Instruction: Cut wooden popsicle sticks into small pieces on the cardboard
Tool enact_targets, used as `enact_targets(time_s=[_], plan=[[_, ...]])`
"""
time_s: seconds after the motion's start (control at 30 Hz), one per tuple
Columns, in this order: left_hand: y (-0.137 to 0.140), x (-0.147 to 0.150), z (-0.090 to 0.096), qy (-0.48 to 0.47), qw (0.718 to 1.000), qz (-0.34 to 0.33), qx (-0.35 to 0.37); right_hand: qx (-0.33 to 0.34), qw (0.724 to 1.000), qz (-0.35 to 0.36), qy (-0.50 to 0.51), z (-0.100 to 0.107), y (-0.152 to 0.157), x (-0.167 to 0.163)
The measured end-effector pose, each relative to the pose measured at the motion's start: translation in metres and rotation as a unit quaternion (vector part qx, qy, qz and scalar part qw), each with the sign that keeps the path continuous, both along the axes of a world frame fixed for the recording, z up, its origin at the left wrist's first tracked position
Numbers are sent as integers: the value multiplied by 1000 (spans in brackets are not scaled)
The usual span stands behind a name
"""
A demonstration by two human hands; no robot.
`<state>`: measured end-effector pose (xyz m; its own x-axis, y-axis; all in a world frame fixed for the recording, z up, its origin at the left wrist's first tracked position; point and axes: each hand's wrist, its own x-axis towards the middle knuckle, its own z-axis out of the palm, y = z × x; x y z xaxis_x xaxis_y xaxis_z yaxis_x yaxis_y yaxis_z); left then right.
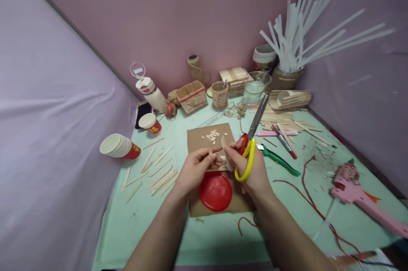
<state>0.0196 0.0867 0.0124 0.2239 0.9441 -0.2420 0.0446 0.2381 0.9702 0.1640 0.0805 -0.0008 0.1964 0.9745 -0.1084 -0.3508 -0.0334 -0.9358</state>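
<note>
My left hand [196, 168] pinches a short wooden craft stick piece [211, 151] between thumb and fingers. In my right hand [253, 173] are scissors [259, 116] with red and yellow handles, blades pointing up and away. The same hand's thumb and fingertips grip a flat wooden craft stick [226, 154], held upright. Both hands are close together over a brown cardboard sheet [196, 136], just above a round red lid [215, 192]. Small cut wood chips [213, 136] lie on the cardboard beyond the fingers. Some wood between the hands is partly hidden by them.
Loose stick pieces [161, 182] and paper cups [117, 147] are at left. A woven-look basket [192, 97] and a water cup [254, 91] stand at the back. Green-handled pliers [280, 161], red cord [307, 196] and a pink glue gun [357, 196] lie at right.
</note>
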Motion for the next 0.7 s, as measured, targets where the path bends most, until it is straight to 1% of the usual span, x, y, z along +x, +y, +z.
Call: enact_targets(time_s=[0.07, 0.13, 0.2, 0.27, 0.33, 0.4, 0.47, 0.53, 0.6, 0.67, 0.7], plan=[[-2, 10, -4, -47, 998, 19, -39, 0, 1000, -7, 6, 1, -1, 0], [-5, 19, -8, -55, 996, 42, -51, -8, 1000, -20, 2, 0, -2, -1], [-7, 24, -11, -16, 998, 46, -38, -17, 999, -37, -31, -2, -2, -2], [-9, 28, -13, 65, 997, 37, 2, -17, 994, -53, -90, -5, -2, -3], [-10, 30, -14, 142, 988, 29, 48, -12, 987, -61, -147, -9, -2, -3], [-10, 31, -13, 172, 982, 21, 74, -8, 982, -57, -178, -11, -3, -4], [-10, 31, -12, 172, 982, 20, 79, -3, 981, -47, -187, -11, -5, -4], [-9, 30, -12, 160, 984, 27, 70, 3, 984, -32, -176, -9, -6, -3], [-9, 26, -13, 110, 993, 27, 42, -3, 991, -13, -132, -5, -6, 0], [-9, 23, -13, 2, 1000, 5, -28, -19, 998, 7, -62, -1, -5, 5], [-9, 21, -13, -59, 996, -13, -72, -27, 999, 20, -22, 0, -3, 7]])
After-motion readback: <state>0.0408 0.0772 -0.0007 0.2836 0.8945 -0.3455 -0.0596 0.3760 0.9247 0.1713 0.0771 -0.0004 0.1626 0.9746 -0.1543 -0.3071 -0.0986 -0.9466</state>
